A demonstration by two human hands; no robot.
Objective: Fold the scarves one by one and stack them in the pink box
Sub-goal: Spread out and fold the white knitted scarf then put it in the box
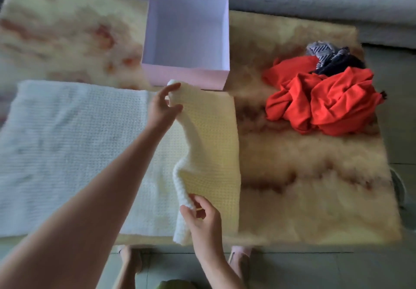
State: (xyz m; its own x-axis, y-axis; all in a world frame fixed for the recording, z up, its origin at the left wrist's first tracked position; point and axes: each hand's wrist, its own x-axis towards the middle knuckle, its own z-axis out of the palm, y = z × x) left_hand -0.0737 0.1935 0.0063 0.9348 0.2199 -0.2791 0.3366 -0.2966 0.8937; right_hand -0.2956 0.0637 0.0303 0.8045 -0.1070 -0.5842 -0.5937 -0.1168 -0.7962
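Knit scarf (67, 153), just before pink box (186, 75): soft, limp, likely light. Left hand (163, 106) and right hand (203, 217) pinch its edge corners.

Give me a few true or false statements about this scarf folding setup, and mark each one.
1. The pink box has nothing in it. True.
2. Both hands hold the white scarf. True: the left hand pinches its far corner, the right hand its near corner.
3. The red scarf is neatly folded. False: it lies crumpled on the rug.
4. The striped scarf is in the box. False: it lies against the red scarf, right of the box.
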